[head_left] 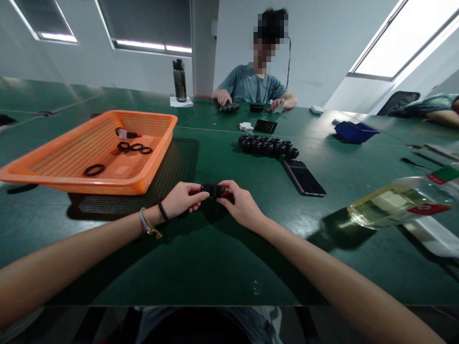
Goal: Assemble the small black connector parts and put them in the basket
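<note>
A pale-walled room with dark windows holds a broad green desk [222, 258], which we see from the one head-worn view; a person [247, 86] in a grey-blue shirt sits across from us. Near the middle of the desk's near side, two bare hands meet at a small black part [211, 190]. The left hand [184, 197] has a nearly closed grip, thumb and fingers pinching one end. The right hand [241, 203] curls its grip about the other end, thumb and fingertips drawn in. We cannot tell whether the part is one piece or several, or whether it touches the desk.

To the left is an orange basket [107, 188] with black rings [136, 147] inside. Ahead and to the right lie a cluster of black round pieces [267, 145] and, at its near end, a phone [304, 178].

We judge a slip the likeliest trouble: so small a part, held only by fingertips, could twist loose if the hands pull unevenly. Dropped, it could roll and be hard to spot, black among black pieces. Farther right, a clear bottle [398, 203] of yellowish liquid could be knocked if the right arm swings wide.
</note>
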`<state>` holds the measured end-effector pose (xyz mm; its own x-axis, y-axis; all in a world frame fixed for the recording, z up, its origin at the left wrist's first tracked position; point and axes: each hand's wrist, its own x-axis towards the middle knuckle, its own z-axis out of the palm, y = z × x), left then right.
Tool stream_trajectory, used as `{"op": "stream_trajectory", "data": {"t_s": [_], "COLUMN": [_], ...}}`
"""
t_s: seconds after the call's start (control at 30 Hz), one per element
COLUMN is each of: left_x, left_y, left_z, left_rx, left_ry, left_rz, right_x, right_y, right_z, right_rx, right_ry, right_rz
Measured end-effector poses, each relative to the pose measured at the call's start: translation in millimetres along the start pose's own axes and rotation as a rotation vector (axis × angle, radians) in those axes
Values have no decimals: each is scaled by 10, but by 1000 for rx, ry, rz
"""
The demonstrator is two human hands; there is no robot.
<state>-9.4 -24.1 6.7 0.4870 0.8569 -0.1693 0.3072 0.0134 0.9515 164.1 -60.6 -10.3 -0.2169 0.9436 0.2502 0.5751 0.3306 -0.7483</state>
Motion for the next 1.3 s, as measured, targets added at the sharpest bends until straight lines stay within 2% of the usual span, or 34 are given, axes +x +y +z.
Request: {"op": "stream_trajectory", "data": {"t_s": [1.3], "left_x": [-8], "left_y": [15], "left_z": [5], "left_rx": [23], "left_ry": [0], "left_rz": [-4], "right_x": [15], "right_y": [-41], "right_z": [-25], "right_rx": [-72], "right_ry": [-72], "right_rz": [48]}}
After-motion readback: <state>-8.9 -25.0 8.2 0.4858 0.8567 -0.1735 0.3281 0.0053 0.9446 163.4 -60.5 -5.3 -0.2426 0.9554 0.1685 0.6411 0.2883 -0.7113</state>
